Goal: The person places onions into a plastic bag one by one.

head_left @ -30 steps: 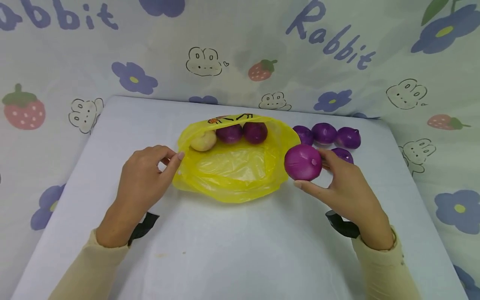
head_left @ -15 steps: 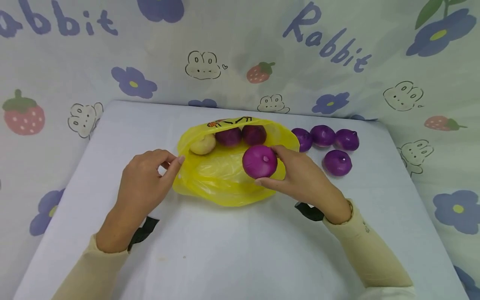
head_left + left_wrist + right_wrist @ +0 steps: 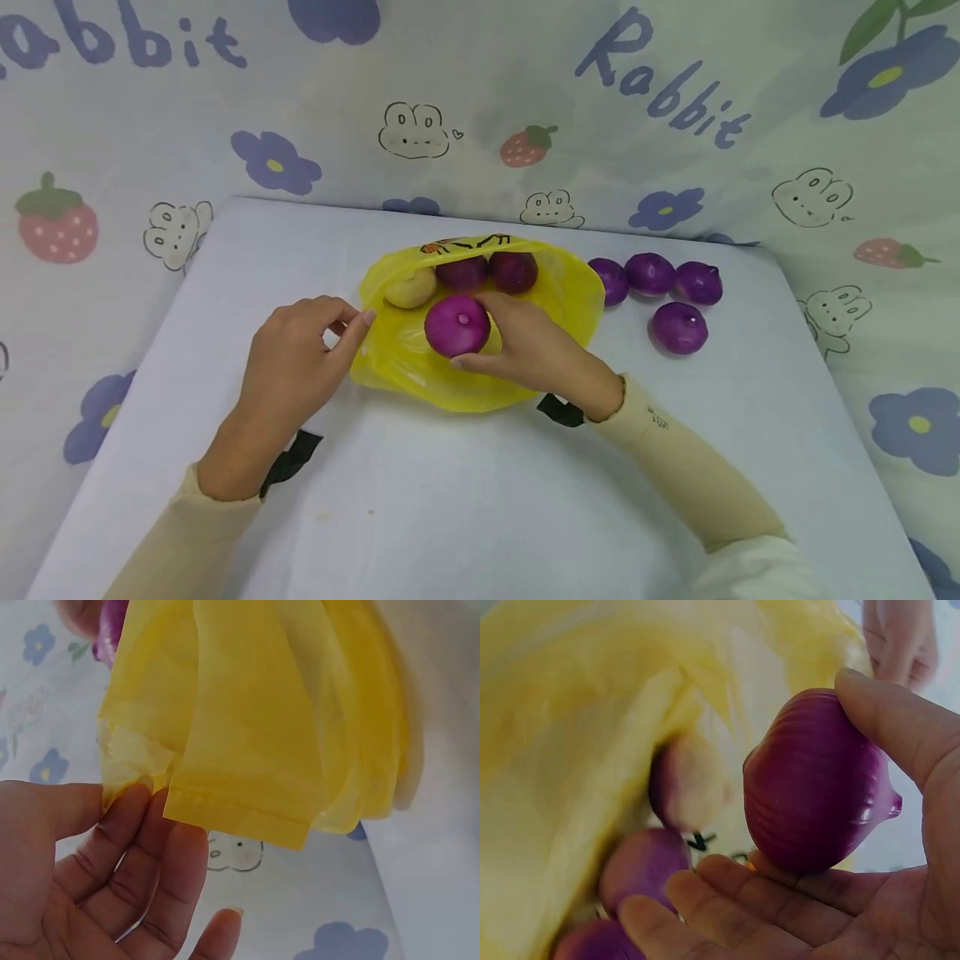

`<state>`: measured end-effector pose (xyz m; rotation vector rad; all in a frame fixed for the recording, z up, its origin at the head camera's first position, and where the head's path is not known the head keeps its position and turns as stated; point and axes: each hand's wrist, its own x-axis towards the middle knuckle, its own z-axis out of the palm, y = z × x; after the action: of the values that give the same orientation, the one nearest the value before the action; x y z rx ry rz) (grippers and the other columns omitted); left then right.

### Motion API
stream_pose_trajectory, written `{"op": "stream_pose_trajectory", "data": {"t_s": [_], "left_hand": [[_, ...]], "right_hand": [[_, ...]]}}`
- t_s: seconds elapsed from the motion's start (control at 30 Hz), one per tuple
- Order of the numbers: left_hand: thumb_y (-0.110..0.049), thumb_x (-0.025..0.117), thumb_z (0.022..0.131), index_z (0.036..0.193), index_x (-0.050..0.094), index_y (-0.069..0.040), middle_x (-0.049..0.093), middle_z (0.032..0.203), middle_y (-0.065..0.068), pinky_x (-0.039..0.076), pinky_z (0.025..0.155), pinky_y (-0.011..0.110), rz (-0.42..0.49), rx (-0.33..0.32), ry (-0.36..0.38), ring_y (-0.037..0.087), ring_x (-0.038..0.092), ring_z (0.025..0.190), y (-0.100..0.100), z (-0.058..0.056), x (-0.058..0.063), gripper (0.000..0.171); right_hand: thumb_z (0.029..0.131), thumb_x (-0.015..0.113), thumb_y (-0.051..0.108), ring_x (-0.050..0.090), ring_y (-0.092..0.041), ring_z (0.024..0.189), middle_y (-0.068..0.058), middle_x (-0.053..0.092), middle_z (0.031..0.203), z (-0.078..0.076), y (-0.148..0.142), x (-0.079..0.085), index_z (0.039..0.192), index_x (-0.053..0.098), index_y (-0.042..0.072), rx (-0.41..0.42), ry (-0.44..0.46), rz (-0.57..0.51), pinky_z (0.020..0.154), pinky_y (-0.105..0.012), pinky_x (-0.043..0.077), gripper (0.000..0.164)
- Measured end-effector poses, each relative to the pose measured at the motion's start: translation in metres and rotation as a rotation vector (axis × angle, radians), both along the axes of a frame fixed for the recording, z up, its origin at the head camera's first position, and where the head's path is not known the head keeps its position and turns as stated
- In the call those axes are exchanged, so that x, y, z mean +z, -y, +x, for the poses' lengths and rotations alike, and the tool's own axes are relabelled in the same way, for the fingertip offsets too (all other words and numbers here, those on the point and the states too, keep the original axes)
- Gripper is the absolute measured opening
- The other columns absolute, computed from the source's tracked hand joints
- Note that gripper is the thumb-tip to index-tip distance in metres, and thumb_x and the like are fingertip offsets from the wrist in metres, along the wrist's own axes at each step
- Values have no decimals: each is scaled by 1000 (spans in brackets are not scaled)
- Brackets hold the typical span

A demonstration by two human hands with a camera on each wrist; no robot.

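A yellow plastic bag [image 3: 577, 292] lies with its mouth wide toward me. My left hand [image 3: 303, 350] pinches the left edge of its mouth between thumb and fingertips; the left wrist view shows the thin plastic [image 3: 247, 727] caught there. Over the bag's opening, my right hand [image 3: 528, 346] holds a purple onion [image 3: 457, 326], thumb on one side and fingers on the other. In the right wrist view this onion [image 3: 814, 784] shows a pointed tip. Inside the bag, toward the back, sit a pale yellowish round one [image 3: 411, 288] and two dark purple onions [image 3: 513, 272].
Several more purple onions [image 3: 678, 327] lie on the white table [image 3: 450, 500] to the right of the bag. Behind the table hangs a cloth [image 3: 330, 83] printed with rabbits, flowers and strawberries.
My right hand has carried the onion leftward from beside the bag's right edge to over its mouth. The left hand keeps its pinch on the bag's edge, nearly still.
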<state>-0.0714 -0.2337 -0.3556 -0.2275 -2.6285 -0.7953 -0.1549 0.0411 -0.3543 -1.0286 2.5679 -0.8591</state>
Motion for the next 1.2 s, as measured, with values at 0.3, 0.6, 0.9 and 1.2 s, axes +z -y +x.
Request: {"op": "stream_pose_trajectory", "data": {"t_s": [0.3,0.6,0.9,1.2], "left_hand": [[-18,73,99,92,76,-2,71,81,8,47,65,42,-5,8,28,25,57,69,-2,-1,1,18],[-18,74,99,91,76,-5,71,82,5,47,65,42,10,-6,32,25,58,69,-5,-1,0,16],[-18,76,97,91,76,-5,71,81,4,46,63,42,12,-6,14,23,56,68,-3,0,0,15],[-17,75,98,92,76,-4,71,82,6,46,63,42,6,4,21,24,57,69,-1,1,1,15]], "right_hand": [[89,85,39,58,-10,124,0,60,138,-12,32,-22,150,47,11,37,50,13,106,-26,46,77],[89,85,42,58,-12,127,-1,57,144,-14,37,-39,155,43,12,31,50,61,110,-28,43,84],[89,84,43,60,-12,117,0,61,131,-15,48,-48,142,53,9,47,13,54,107,-28,46,70],[89,81,50,56,-20,117,-9,58,131,-14,61,-49,143,53,4,11,-41,204,106,-32,47,76]]}}
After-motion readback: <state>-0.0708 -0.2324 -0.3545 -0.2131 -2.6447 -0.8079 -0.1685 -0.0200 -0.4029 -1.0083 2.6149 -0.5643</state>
